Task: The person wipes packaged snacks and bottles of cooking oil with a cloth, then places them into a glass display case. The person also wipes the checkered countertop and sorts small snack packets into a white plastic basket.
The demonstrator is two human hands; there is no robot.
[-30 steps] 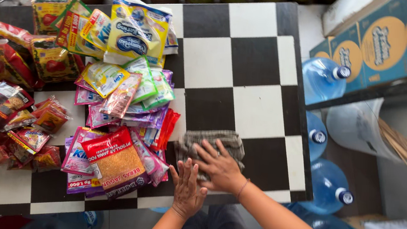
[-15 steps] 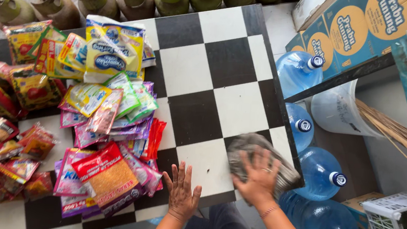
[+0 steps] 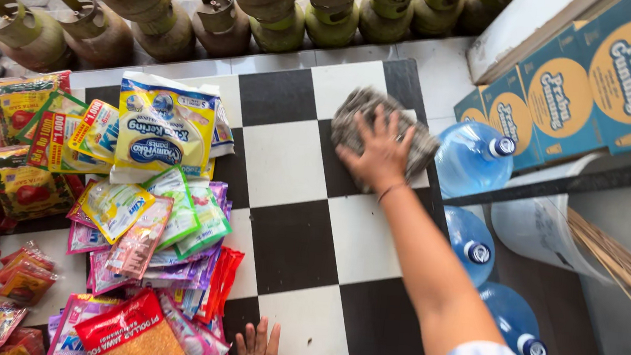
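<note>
A black-and-white checkered counter point(image 3: 286, 160) is stretching out below me. I am pressing my right hand point(image 3: 380, 154), fingers spread flat, on a grey rag point(image 3: 359, 113) at the far edge, near the water jugs point(image 3: 473, 159). My left hand point(image 3: 262, 354) is lying open and apparently empty beside the snack packets point(image 3: 152, 216), though it is partly cut off.

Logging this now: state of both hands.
Left hand: open, flat on the checkered surface, holding nothing.
Right hand: open, fingers spread, pressing the grey rag.
</note>
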